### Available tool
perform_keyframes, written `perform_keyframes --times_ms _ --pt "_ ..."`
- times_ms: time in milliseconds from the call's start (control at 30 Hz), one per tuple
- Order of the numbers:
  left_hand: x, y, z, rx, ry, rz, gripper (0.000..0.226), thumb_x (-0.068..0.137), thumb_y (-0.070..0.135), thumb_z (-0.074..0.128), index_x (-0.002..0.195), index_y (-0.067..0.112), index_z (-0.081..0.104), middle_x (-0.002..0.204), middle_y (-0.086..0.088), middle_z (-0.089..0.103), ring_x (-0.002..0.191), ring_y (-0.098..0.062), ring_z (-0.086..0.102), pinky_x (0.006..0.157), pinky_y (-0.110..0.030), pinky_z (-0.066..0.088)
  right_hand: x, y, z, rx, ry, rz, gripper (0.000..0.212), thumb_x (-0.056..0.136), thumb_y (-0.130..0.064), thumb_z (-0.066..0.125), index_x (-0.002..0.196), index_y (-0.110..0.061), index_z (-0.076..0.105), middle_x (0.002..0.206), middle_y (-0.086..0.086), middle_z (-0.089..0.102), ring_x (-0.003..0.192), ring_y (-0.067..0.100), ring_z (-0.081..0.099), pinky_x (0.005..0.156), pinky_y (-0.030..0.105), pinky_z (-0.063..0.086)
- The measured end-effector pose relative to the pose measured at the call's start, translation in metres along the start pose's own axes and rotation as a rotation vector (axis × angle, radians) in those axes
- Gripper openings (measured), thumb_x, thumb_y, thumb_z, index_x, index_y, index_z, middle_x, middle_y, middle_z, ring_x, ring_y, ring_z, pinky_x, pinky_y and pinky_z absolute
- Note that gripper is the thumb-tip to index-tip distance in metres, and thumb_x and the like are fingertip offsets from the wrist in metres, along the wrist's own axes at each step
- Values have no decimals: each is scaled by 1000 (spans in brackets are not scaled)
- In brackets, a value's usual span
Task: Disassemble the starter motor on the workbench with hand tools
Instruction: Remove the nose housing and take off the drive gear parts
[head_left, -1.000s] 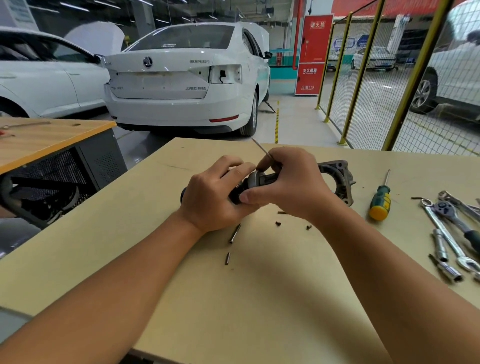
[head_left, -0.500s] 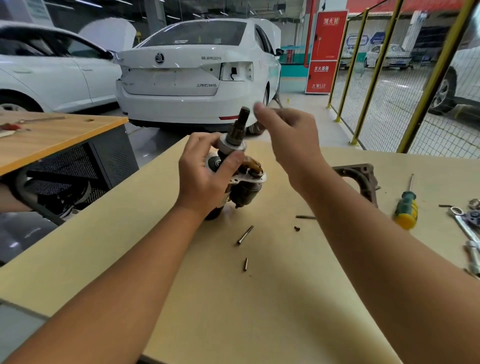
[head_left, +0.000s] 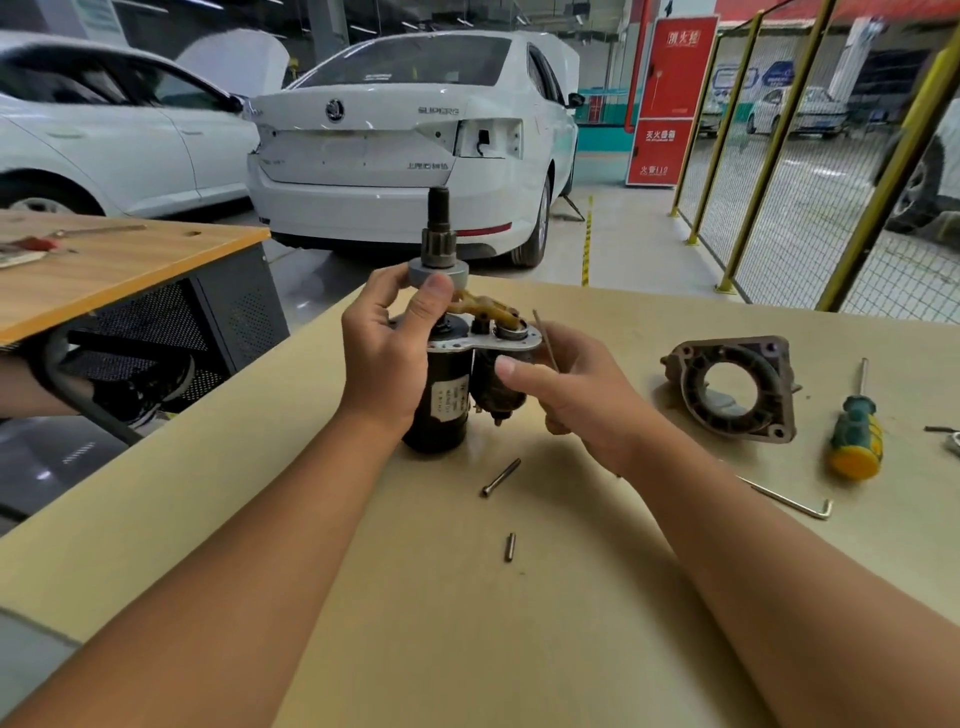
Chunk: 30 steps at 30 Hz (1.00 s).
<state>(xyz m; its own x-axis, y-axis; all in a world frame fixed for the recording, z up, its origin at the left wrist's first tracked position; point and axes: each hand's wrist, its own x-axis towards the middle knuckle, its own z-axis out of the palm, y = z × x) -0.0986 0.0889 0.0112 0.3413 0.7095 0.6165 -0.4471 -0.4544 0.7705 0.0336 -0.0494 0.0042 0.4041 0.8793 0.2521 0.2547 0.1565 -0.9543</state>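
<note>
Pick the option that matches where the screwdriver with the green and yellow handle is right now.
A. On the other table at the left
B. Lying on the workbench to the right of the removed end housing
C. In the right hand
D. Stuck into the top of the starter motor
B: the screwdriver lies flat on the workbench, right of the end housing, with neither hand touching it.
</note>
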Motion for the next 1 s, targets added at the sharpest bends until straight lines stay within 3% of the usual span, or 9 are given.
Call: perform_keyframes --times_ms 167,267,367,467,533,833,1000 --pt "-14 11 13 -167 -59 -53 22 91 40 69 103 23 77 97 -4 75 88 -25 72 75 -35 59 -9 -4 -2 21 68 -116 14 90 -9 70 102 -17 73 64 -23 61 54 -6 55 47 7 38" --pt "-17 16 17 -206 -118 -64 19 92 38 67 103 26 77 98 -5 74 91 -24 72 76 -34 59 -18 -3 -7 14 78 -139 15 90 -8 70 104 -13 74 66 -22 62 55 -7 55 46 7 39" --pt "-15 19 19 -127 -213 -51 28 91 34 68 116 22 69 102 -3 75 96 -23 73 80 -36 60 -26 2 -8 61 127 -136 16 90 -6 70 104 -12 74 65 -21 62 51 -4 54 45 8 38" --pt "-9 21 19 58 -322 -20 48 85 27 78 130 21 62 114 -10 74 111 -29 71 92 -53 60 -30 5 -10 43 158 -128 16 90 -9 70 105 -14 74 63 -21 61 51 -5 54 45 7 37" --pt "-5 21 16 127 -358 -27 56 83 19 82 134 13 61 116 -11 74 114 -30 70 96 -57 58 -30 6 -11 52 152 -110 15 91 -10 70 106 -14 73 62 -22 60 50 -6 53 45 7 38" --pt "-9 21 18 55 -292 -63 55 83 13 81 132 3 60 116 -18 73 108 -32 72 97 -49 59 -32 8 -4 68 162 -71 12 90 -21 71 102 -21 71 59 -26 57 50 -7 53 45 8 38" --pt "-11 21 19 32 -278 -49 57 80 24 83 131 8 61 115 -15 73 109 -31 72 97 -48 59 -39 6 -7 94 125 -78 42 82 -25 64 123 -28 63 75 -25 62 59 -7 56 49 9 40"
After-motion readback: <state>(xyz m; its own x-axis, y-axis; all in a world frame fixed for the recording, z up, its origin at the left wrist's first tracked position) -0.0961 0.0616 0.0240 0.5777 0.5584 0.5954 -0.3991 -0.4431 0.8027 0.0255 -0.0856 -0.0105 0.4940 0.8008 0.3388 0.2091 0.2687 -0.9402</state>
